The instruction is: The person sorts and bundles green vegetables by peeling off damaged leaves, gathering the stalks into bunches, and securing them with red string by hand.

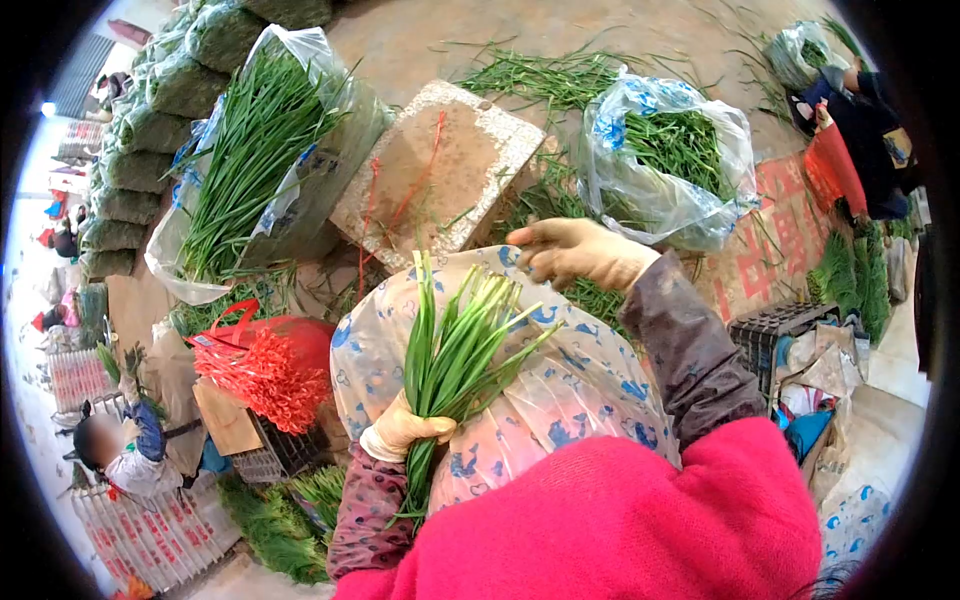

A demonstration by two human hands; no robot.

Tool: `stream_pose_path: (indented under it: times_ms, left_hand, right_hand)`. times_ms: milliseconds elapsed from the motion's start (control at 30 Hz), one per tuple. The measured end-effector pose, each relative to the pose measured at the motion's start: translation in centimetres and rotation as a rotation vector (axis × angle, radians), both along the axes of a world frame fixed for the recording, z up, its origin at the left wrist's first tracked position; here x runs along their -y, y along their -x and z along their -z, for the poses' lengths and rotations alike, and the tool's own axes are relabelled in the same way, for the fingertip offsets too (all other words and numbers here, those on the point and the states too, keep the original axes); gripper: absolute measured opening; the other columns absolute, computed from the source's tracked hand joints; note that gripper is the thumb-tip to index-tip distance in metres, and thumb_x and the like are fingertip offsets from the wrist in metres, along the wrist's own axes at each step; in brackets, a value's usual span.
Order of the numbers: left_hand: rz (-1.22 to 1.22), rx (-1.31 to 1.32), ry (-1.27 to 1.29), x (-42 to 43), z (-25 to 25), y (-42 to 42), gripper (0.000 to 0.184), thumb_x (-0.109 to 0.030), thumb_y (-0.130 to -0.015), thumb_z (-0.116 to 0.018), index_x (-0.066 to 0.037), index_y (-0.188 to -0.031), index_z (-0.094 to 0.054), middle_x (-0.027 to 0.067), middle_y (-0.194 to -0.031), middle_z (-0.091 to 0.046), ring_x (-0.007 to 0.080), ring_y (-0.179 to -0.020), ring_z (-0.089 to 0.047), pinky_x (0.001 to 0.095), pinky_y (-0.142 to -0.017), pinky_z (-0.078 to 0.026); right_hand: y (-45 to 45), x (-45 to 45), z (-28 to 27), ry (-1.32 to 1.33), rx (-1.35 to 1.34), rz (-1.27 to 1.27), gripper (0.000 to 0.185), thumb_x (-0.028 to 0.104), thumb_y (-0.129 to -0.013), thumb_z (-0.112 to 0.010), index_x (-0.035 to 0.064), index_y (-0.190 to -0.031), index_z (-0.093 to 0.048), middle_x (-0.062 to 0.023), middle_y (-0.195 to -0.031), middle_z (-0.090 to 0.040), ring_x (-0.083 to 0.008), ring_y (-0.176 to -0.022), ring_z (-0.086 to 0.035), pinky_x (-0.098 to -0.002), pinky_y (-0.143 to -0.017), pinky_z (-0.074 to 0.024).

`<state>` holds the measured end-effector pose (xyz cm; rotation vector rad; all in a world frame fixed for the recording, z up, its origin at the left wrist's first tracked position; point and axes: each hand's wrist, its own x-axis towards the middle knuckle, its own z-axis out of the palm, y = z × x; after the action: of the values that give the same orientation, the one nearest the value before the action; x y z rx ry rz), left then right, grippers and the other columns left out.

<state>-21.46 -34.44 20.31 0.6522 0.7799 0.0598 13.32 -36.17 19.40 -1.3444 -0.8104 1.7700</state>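
My left hand [405, 430], in a pale glove, is closed round a bunch of chives [465, 345]. The pale cut ends point away from me and the leaves hang below my fist. Beyond the bunch's upper right side is my gloved right hand [585, 255], fingers loosely apart and pointing left, with nothing seen in them. A clear plastic apron with blue prints [570, 390] covers my lap under the bunch. In front of me lies a dirty white foam block [430, 165] with red ties [425, 165] across its top.
An open plastic bag of long chives [260, 165] stands front left, and a bag of green trimmings [680, 150] front right. Red ties [265, 375] fill a red bag at my left. Loose greens [550, 78] litter the floor. Other people [150, 445] sit left and right. Stacked green bundles [135, 165] line the back left.
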Motion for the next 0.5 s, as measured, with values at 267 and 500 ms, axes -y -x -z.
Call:
stream_pose_path:
  times_ms: [267,500]
  left_hand:
    - [0.002,-0.015,-0.023,0.6,1.0,0.5,0.056,-0.002,-0.068,-0.078,-0.002,-0.118,-0.053,0.0076,-0.080,-0.061,0.0157,-0.055,-0.053,0.0281,-0.048,-0.042]
    - [-0.071,0.049,0.031,1.2,0.0,0.2,0.062,-0.003,-0.067,-0.077,0.001,-0.122,-0.050,0.0153,-0.095,-0.063,0.0172,-0.051,-0.051,0.0294,-0.048,-0.045]
  right_hand:
    - [4.9,-0.6,0.9,-0.186,0.453,-0.178,0.032,0.010,-0.079,-0.067,0.0048,-0.110,-0.062,-0.0067,-0.088,-0.065,-0.0110,-0.080,-0.060,-0.0255,-0.072,-0.0487]
    - [0.4,-0.1,1.5,-0.108,0.048,0.436,0.020,0.012,-0.087,-0.062,0.0001,-0.103,-0.062,-0.0040,-0.082,-0.064,-0.0111,-0.070,-0.058,-0.0249,-0.063,-0.0477]
